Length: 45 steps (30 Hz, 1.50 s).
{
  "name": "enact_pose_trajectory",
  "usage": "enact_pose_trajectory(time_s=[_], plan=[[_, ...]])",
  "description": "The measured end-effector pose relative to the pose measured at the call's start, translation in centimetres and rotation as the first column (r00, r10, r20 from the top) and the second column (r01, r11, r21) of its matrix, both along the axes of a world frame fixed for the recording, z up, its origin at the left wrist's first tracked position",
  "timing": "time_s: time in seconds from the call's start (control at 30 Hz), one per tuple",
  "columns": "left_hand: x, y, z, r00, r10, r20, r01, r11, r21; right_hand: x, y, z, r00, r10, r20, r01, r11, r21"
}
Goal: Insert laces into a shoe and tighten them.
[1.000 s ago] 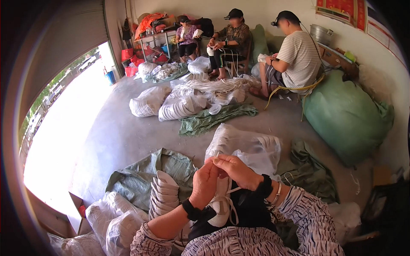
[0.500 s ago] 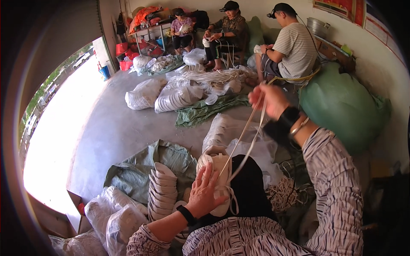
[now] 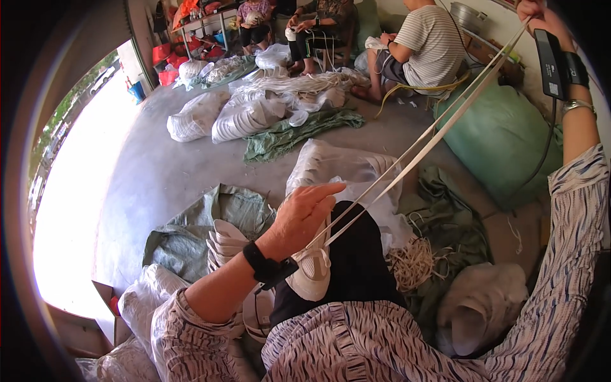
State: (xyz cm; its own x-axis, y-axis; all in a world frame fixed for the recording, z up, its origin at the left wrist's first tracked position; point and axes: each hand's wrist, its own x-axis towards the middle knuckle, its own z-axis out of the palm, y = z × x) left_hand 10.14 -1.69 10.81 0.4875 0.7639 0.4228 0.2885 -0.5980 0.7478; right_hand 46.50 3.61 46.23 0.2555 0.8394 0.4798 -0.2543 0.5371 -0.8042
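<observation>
Right hand (image 3: 538,14) now raised to 1 o'clock, gripping laces (image 3: 420,145) drawn taut | left hand (image 3: 304,213) pressing white shoe (image 3: 313,275) on lap, fingers loosely open | lacing pulled tighter than a second ago

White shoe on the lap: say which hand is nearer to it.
Left. The left hand rests on the white shoe, pinning it to the lap. The right hand is raised far up and away, pulling the laces taut.

Left hand (image 3: 302,213) low, palm down, fingers spread and extended. Right hand (image 3: 538,14) raised high (arm nearly straight), fist closed.
</observation>
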Motion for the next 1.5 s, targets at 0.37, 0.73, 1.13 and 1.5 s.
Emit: enact_pose_trajectory(time_s=[0.37, 0.73, 1.13, 1.5], plan=[[0.7, 0.2, -0.6, 0.968, -0.060, 0.244, 0.208, 0.736, -0.644, 4.5, 3.9, -15.0, 0.930, 0.280, 0.239, -0.197, 0.927, -0.320], [-2.6, -2.6, -1.8, 0.985, 0.129, -0.111, -0.152, 0.961, -0.233, -14.6, -5.8, -39.1, 0.316, 0.933, -0.173, -0.489, 0.003, -0.873], [-5.7, -5.7, -6.0, 0.970, 0.220, 0.103, -0.079, 0.688, -0.722, -16.4, -7.1, -42.2, 0.526, 0.787, -0.324, -0.358, -0.140, -0.923], [-6.3, -5.8, -5.6, 0.938, 0.111, -0.328, -0.174, 0.970, -0.170, -18.2, -8.2, -42.1, 0.561, 0.749, -0.352, -0.343, -0.177, -0.922]])
